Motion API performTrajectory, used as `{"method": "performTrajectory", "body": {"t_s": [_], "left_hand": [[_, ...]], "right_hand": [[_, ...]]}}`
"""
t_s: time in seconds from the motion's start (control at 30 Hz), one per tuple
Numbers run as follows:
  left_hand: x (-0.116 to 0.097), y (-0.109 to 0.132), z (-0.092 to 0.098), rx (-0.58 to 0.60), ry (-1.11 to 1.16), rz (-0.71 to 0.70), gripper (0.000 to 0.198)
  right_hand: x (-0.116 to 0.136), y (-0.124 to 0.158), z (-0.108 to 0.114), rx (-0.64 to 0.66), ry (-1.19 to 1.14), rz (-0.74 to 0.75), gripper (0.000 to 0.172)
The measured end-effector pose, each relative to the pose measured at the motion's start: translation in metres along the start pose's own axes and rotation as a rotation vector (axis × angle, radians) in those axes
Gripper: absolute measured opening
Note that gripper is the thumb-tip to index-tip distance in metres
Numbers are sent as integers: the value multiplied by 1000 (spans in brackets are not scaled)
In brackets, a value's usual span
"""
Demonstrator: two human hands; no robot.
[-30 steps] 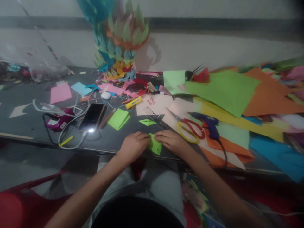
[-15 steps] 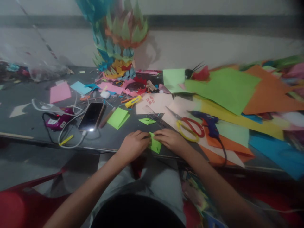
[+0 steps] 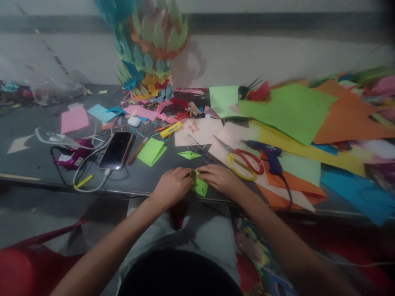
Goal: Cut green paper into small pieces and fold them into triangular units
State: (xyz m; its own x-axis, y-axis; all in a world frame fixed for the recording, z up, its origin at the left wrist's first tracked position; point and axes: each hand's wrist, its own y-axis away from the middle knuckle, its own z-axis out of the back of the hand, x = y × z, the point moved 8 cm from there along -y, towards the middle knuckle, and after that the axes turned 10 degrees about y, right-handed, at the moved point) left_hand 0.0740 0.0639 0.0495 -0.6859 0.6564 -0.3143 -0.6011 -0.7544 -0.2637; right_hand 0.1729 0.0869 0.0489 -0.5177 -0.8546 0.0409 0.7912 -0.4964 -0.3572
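Note:
A small green folded paper (image 3: 201, 187) lies at the table's front edge between my two hands. My left hand (image 3: 175, 182) grips its left side, fingers bent together. From the other side my right hand (image 3: 220, 179) presses its fingertips on the upper right part of the same paper. The fingers cover the paper's upper portion. Just beyond them rests a green diamond-shaped folded piece (image 3: 189, 155). Up and to the left is a stack of green paper squares (image 3: 152, 151). Scissors (image 3: 245, 163) with red and yellow handles lie right of my right hand.
A blue glue gun (image 3: 268, 154) with a cord lies on coloured sheets at right. On the left are a phone (image 3: 116, 151) on a cable and a purple power adapter (image 3: 75, 155). A layered paper model (image 3: 151, 53) stands at the back. A yellow cutter (image 3: 170, 129) lies mid-table.
The view has shifted slightly. Both hands stay on the green folded paper, with only slight finger movement. The bright reflection on the phone is gone.

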Motion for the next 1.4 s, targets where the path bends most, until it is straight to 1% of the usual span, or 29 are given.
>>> {"method": "performTrajectory", "body": {"t_s": [0.2,0.3,0.43,0.5,0.63,0.83,1.0,1.1,1.17,1.23,1.3,1.4], "left_hand": [[-4,-7,2,38,23,19,24],[-5,-9,4,66,22,44,29],[-7,-8,4,83,15,60,37],[-9,-6,4,80,5,62,43],[-12,-5,2,93,-24,74,48],[-14,-7,2,86,-18,106,48],[-16,-6,2,85,-20,99,46],[-16,-5,3,101,-17,89,45],[-16,-4,3,113,-11,81,44],[-16,-4,3,121,-6,79,45],[-17,-1,3,124,1,79,50],[-17,9,2,133,20,70,62]], "right_hand": [[-1,-3,-6,86,-72,16,28],[0,-10,-1,134,-92,-32,25],[4,-22,10,182,-77,-104,34],[4,-25,14,180,-65,-144,38],[1,-21,19,159,-33,-224,34],[-2,0,27,85,-38,-276,37],[-10,6,32,86,-10,-364,36],[-16,0,24,113,-26,-394,32],[-15,-7,14,143,-35,-359,26],[-11,-13,3,190,-19,-315,25],[-10,-18,-4,241,30,-314,25],[-10,-21,-2,289,117,-367,24]]}}
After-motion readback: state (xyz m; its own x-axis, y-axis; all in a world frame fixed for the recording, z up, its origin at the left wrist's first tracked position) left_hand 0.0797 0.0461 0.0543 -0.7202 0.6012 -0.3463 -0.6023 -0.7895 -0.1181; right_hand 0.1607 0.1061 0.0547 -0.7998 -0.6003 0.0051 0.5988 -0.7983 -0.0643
